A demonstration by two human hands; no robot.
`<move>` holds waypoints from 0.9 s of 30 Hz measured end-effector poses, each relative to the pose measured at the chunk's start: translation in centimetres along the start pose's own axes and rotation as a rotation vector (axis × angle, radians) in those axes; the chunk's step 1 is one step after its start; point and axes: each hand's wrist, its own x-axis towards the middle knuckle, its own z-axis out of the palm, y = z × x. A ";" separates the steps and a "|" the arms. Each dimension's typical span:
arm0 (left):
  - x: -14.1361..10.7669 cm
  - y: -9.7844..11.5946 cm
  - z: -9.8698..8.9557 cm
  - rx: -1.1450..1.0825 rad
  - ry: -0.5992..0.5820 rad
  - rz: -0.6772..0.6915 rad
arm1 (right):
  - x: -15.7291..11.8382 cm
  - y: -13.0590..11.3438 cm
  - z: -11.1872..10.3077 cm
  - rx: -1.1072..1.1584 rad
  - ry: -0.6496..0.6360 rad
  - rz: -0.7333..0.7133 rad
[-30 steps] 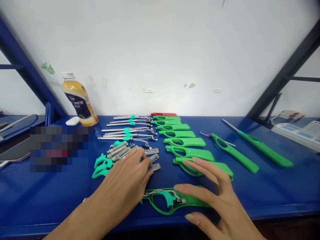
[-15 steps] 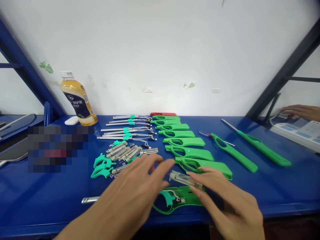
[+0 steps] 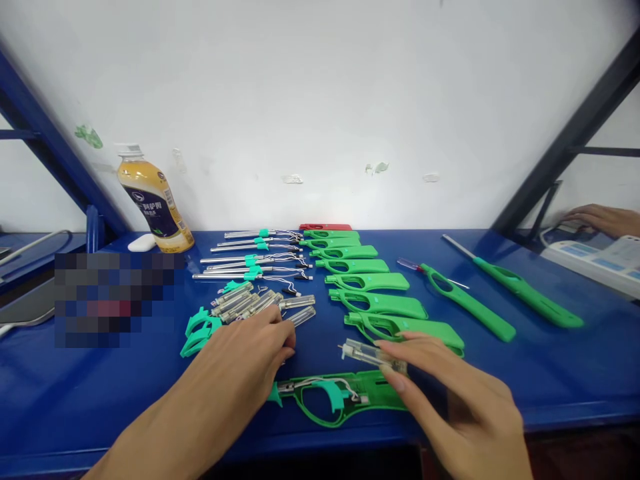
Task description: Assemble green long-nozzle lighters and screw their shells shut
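A clear plastic lighter fuel tank (image 3: pixel 371 353) is pinched between the thumb and fingers of my right hand (image 3: pixel 463 400), its white valve end pointing left. Beneath it lies an open green lighter shell half (image 3: pixel 383 390), fitted with a teal trigger (image 3: pixel 333 395), white wires and the end of a metal tube. My left hand (image 3: pixel 235 373) is over the near side of a pile of clear fuel tanks (image 3: pixel 245 305), fingers curled and closed; whatever is at its fingertips is hidden. Loose teal triggers (image 3: pixel 200 331) lie beside its wrist.
Several green shell halves (image 3: pixel 377 303) run back in a column to a red one (image 3: pixel 325 227). Metal tubes with wires (image 3: pixel 227 276) lie left of them. On the right are a screwdriver (image 3: pixel 413 265) and a green lighter (image 3: pixel 530 293). A drink bottle (image 3: pixel 153 200) stands back left.
My left hand has moved left and down, from beside the held fuel tank to the pile, and its fingers have curled. My right hand keeps the fuel tank in nearly the same place.
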 end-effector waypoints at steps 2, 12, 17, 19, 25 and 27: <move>0.1 -0.2 0.3 -0.005 0.018 0.013 | 0.0 -0.1 0.0 0.007 -0.003 -0.001; -0.5 0.8 -0.2 -0.214 0.319 0.142 | 0.3 -0.2 0.0 0.043 0.019 0.017; -0.5 2.1 -0.4 -0.355 0.449 0.235 | 0.3 -0.3 -0.1 0.059 0.017 0.050; -0.3 2.4 -0.3 -0.399 0.484 0.262 | 0.3 -0.3 -0.2 0.067 0.013 0.059; 0.1 3.0 0.6 -0.566 0.592 0.341 | 0.2 -0.3 -0.2 0.115 0.018 0.098; 0.0 3.2 0.6 -0.585 0.581 0.290 | 0.2 -0.4 -0.2 0.135 0.027 0.108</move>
